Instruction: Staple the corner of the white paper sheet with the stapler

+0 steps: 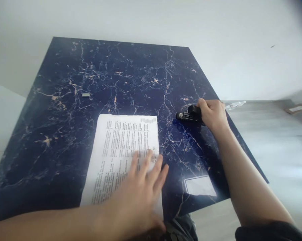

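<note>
A stack of white printed paper lies on the dark blue marbled table, with rows of text and a barcode near its far right corner. Over its lower right part my left hand is spread, fingers apart; the hand is slightly blurred. To the right of the paper, my right hand is closed around a black stapler, whose front end points left. The stapler is at the tabletop, and its rear is hidden in my hand. Farther back on the left sits a small pale grey-green block.
The table has its far edge near a white wall. A clear plastic piece shows past the right edge. A brown box lies on the floor. A pale rectangle, perhaps a reflection, shows at the near right.
</note>
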A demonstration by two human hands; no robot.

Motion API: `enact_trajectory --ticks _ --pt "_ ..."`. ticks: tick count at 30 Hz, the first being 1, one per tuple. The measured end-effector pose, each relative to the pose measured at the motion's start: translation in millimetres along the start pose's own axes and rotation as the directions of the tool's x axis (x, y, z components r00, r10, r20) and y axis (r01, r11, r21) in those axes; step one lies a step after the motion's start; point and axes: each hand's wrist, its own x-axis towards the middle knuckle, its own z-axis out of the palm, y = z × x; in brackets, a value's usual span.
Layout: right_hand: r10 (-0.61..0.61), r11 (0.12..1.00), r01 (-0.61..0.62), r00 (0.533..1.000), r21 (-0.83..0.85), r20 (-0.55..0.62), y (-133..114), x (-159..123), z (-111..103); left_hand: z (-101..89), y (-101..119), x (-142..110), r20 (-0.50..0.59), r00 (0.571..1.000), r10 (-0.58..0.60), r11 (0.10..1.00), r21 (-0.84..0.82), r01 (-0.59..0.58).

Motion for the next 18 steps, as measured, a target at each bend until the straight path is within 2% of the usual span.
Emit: enact_trajectory --ticks 3,5,7,10,12,14,16,18 --pt "0.004 1.0 -0.004 1.0 0.015 0.027 -2.6 -1.3 -1.5 6.6 34.1 -18.5 0.024 1.0 0.018 0.99 0.137 -0.021" --pt "0.009 1.0 -0.01 1.0 0.02 0.029 -3.4 -1.8 -2.0 8.3 46.9 -25.5 0.018 0.999 0.039 0.975 0.22 -0.042" --pt "0.016 1.0 -0.016 1.0 0.016 0.023 -3.3 -1.9 -1.8 5.6 52.6 -28.0 0.017 0.999 0.051 0.964 0.26 -0.054" --pt "0.023 1.0 -0.023 0.999 0.008 0.032 -2.7 -2.1 -1.7 -9.9 51.6 -26.2 0.065 0.997 0.051 0.976 0.21 -0.064" --pt "0.01 1.0 -0.011 0.999 0.022 0.045 -3.0 -2.5 -2.4 -29.7 42.8 -22.8 0.13 0.99 0.053 0.993 0.1 -0.066" --pt "-0.007 0.999 0.004 0.999 0.047 0.048 -3.9 -3.2 -3.5 -56.8 24.1 -18.0 0.189 0.981 0.045 0.998 -0.057 -0.035" --pt "-0.004 0.998 0.002 0.999 0.056 0.042 -4.9 -3.6 -4.5 -87.8 -4.5 -12.6 0.173 0.98 -0.095 0.977 -0.172 0.125" --pt "0.006 0.999 -0.008 0.999 0.04 0.038 -5.5 -3.6 -4.9 -116.6 -37.7 -8.5 0.089 0.941 -0.328 0.912 -0.231 0.339"
